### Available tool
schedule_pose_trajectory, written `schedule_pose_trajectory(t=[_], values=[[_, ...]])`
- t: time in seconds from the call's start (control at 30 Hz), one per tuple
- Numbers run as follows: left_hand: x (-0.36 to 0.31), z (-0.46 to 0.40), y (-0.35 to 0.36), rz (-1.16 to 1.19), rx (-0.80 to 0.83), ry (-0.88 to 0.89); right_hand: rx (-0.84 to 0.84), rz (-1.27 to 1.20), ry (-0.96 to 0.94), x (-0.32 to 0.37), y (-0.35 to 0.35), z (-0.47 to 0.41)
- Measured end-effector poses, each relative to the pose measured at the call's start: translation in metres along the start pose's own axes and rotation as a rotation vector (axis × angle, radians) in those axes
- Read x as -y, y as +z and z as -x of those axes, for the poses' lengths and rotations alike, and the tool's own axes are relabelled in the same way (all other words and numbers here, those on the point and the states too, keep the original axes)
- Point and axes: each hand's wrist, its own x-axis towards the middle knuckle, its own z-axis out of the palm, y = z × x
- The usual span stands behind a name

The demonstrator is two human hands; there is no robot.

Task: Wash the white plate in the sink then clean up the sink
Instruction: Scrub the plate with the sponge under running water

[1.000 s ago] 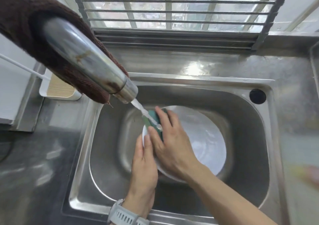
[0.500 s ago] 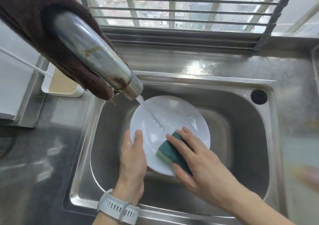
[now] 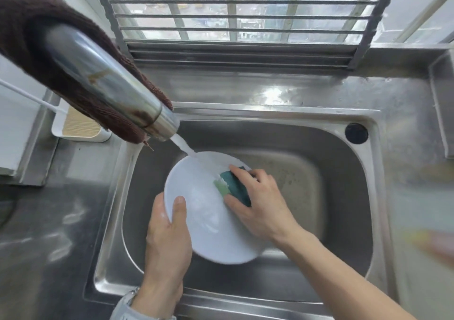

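Both hands work well here: the left hand [image 3: 167, 241] grips the white plate [image 3: 196, 196] tilted over the sink [image 3: 344, 221], the right hand [image 3: 260, 204] clenches the sponge [image 3: 233, 187], which should rub under the water stream [image 3: 184, 146].

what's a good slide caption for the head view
Left hand holds a white plate under the running tap while the right hand scrubs it with a green sponge.

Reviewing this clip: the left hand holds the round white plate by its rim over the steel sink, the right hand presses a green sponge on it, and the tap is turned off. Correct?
Not quite. The head view shows water running from the chrome tap onto the round white plate. The rest stands: left hand on the rim, right hand pressing the green sponge, over the steel sink.
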Motion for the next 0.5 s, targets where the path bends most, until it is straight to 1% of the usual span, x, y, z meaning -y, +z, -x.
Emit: schedule_pose_trajectory(t=[0.07,0.17,0.23,0.4,0.47,0.5], values=[[0.001,0.005,-0.004,-0.042,-0.001,-0.008,0.054,-0.045,0.008,0.006,0.007,0.005],[0.006,0.01,-0.009,-0.094,0.031,-0.023,0.107,-0.01,0.013,0.001,0.004,0.019],[0.011,0.014,-0.011,-0.11,0.054,-0.041,0.061,0.094,0.059,-0.014,-0.002,0.026],[0.018,0.016,-0.01,-0.116,0.07,-0.084,-0.115,0.545,0.264,-0.068,-0.024,0.009],[0.019,0.012,-0.011,-0.101,0.066,-0.095,-0.12,0.599,0.314,-0.077,-0.029,-0.003],[0.019,0.01,-0.011,-0.098,0.056,-0.097,-0.132,0.574,0.311,-0.075,-0.031,-0.005]])
